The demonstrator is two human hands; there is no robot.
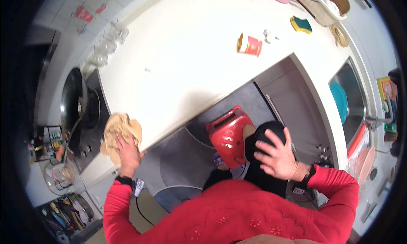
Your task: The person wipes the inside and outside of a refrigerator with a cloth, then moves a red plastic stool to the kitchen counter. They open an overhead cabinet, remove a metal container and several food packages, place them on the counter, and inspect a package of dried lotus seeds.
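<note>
My left hand (128,153) rests on a crumpled tan cloth (122,131) at the counter's edge, close to the hob; whether its fingers grip the cloth is unclear. Above my lap, with fingers spread and nothing in it, is my right hand (275,153). A red plastic object (227,137), perhaps a stool, stands on the floor before my legs. On the white countertop (178,53) a red and white paper cup (250,45) lies on its side, beside small white scraps (268,35). A yellow and green sponge (301,24) lies farther right.
At left, a black wok (72,96) stands on the hob near several glass jars (106,46). An open drawer (65,215) of utensils is at lower left. The sink at right holds a teal basin (339,100). A dish rack (318,11) stands at the back right.
</note>
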